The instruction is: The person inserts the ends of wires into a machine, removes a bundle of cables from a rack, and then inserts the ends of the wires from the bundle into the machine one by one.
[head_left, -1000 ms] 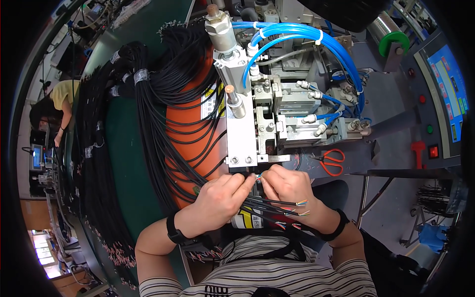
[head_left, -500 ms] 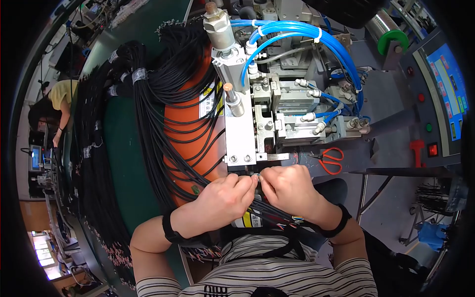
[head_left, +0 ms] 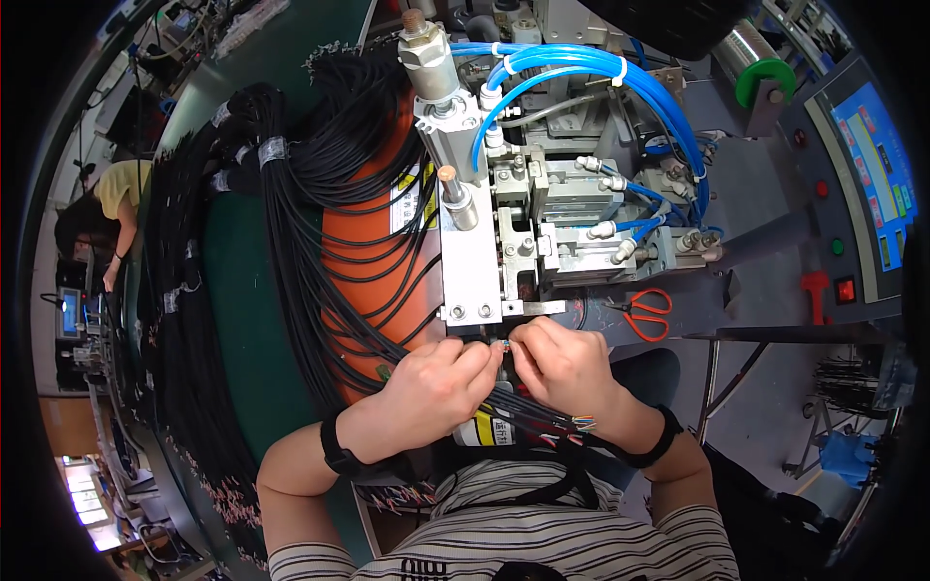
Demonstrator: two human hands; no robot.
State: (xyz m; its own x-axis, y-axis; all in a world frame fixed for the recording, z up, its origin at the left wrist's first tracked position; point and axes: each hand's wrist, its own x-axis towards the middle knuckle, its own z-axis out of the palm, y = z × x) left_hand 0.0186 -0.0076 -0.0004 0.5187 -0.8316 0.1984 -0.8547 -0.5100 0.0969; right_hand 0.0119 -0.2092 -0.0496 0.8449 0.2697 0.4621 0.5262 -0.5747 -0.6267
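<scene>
My left hand [head_left: 446, 379] and my right hand [head_left: 562, 364] meet fingertip to fingertip just in front of the machine's white block [head_left: 472, 257]. Both are closed in a pinch. A tiny bit of coloured wire ends [head_left: 505, 346] shows between the fingertips; the rest of that cable is hidden by my fingers. Under my wrists runs a bundle of black cables [head_left: 528, 411], its stripped ends [head_left: 583, 423] fanning out in several colours by my right wrist. More black cables [head_left: 300, 290] spread over the orange surface [head_left: 360, 254] at the left.
Red-handled scissors [head_left: 647, 315] lie right of my right hand. Blue air hoses [head_left: 668, 102] arch over the metal cylinders. A control screen [head_left: 877, 174] stands far right, near a wire spool [head_left: 765, 73]. A co-worker [head_left: 121, 198] sits at the far left beside hanging cable bundles.
Both hands stay at the same spot in front of the block. My fingertips have shifted slightly, and the coloured wire ends between them show more plainly.
</scene>
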